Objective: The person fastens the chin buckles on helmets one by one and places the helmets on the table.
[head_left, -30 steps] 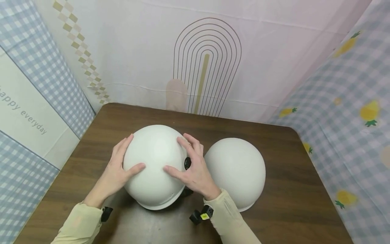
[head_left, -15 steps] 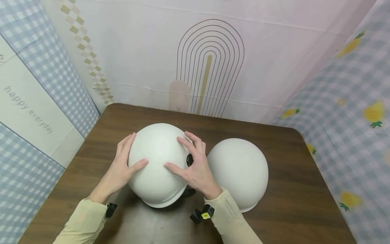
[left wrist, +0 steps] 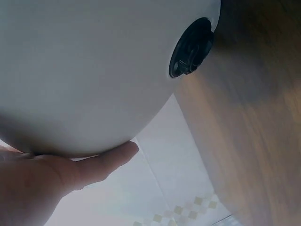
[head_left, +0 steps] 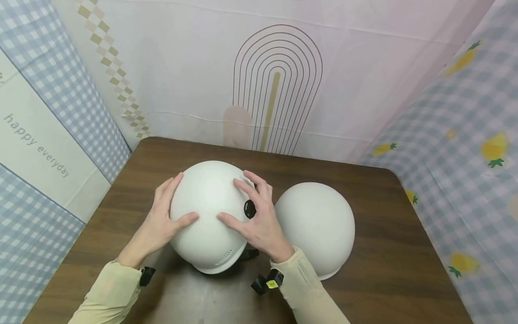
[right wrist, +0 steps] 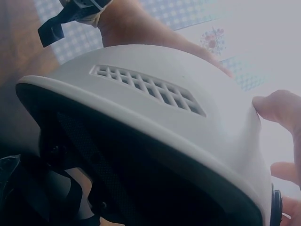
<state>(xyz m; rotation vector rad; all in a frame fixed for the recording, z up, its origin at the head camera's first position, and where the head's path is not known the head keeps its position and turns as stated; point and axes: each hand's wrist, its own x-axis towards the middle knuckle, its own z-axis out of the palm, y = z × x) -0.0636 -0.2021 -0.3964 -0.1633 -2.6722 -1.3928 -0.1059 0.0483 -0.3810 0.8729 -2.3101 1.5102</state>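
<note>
A white helmet (head_left: pixel 208 193) stands left of the table's middle, between my two hands. My left hand (head_left: pixel 159 220) holds its left side, with the thumb on top. On the other side my right hand (head_left: pixel 261 222) grips it with bent fingers, thumb resting on the shell. A black round fitting (head_left: pixel 249 209) shows beside my right palm. The right wrist view reveals a slatted vent (right wrist: pixel 150 89) above the rim, a dark interior and black straps (right wrist: pixel 37 193). Another black fitting (left wrist: pixel 193 49) appears on the shell in the left wrist view. The undersides of most fingers are hidden.
A second white domed helmet (head_left: pixel 315 227) lies just right of my right hand, its narrow rim toward me. Both rest over a dark wooden table (head_left: pixel 388 252). A pale cloth (head_left: pixel 182 67) hangs behind it, with checked cloths (head_left: pixel 437 148) at the sides.
Both hands keep their hold, and the helmet has shifted slightly away from me. The head view has moved a little. The second helmet stays in place.
</note>
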